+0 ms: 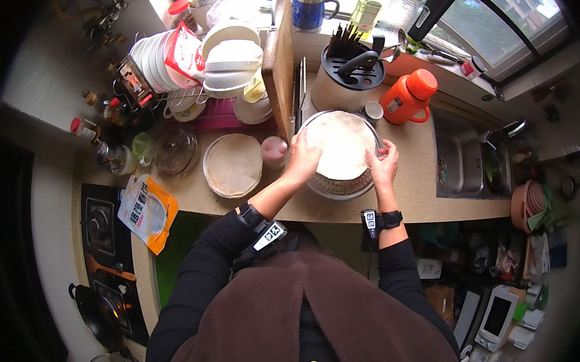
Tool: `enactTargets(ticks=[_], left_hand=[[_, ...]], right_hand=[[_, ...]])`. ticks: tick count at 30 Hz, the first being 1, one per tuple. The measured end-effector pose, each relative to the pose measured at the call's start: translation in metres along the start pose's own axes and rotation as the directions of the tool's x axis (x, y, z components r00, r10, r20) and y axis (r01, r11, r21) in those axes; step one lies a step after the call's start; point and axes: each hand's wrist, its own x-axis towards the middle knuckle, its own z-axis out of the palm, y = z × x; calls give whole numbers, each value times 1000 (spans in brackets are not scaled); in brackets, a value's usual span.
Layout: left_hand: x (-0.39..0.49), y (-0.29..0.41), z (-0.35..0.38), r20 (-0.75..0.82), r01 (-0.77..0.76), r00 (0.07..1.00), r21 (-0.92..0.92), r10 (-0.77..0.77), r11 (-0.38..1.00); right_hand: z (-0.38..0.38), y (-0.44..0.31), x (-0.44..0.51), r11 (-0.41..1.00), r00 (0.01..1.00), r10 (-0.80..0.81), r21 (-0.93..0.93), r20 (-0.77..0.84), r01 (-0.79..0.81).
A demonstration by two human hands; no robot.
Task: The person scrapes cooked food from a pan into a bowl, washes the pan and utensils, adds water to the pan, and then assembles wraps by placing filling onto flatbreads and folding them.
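Observation:
A thin round sheet of pale dough (342, 144) is held up by its two sides, tilted over a round metal steamer tray (340, 188) with small holes. My left hand (305, 153) grips the sheet's left edge, thumb on top. At the opposite edge my right hand (383, 162) pinches it between thumb and fingers. Most of the tray lies hidden beneath the sheet. Left of my left hand, a stack of similar flat rounds (233, 163) sits on a plate, and a pinkish lidded jar (274, 150) stands between.
Behind the tray are a utensil holder (346, 86), a small cup (373, 110) and an orange thermos (405, 99). A wooden board (279, 59) stands upright beside the dish rack (185, 95). To the right is a sink (460, 157). At left, a burner flame glows by a black wok (91, 313).

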Motion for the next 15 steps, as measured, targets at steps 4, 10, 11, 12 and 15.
enactTargets(ticks=[4,10,11,12,15], left_hand=[[-32,13,-27,73,-311,949,54,306,949],[-83,-25,-138,507,200,856,-139,-104,970],[-90,-38,-158,483,267,851,-62,-205,962],[-98,-51,-175,328,183,923,83,-200,980],[-114,-84,-209,-38,155,987,429,-154,890]], right_hand=[[-19,-25,-6,956,943,-292,-32,-160,290],[-46,-92,-23,826,893,-428,462,140,323],[-45,-105,-26,800,864,-418,565,280,203],[-45,-117,-27,829,810,-374,554,452,74],[-23,-142,-42,871,437,-244,394,865,-292]])
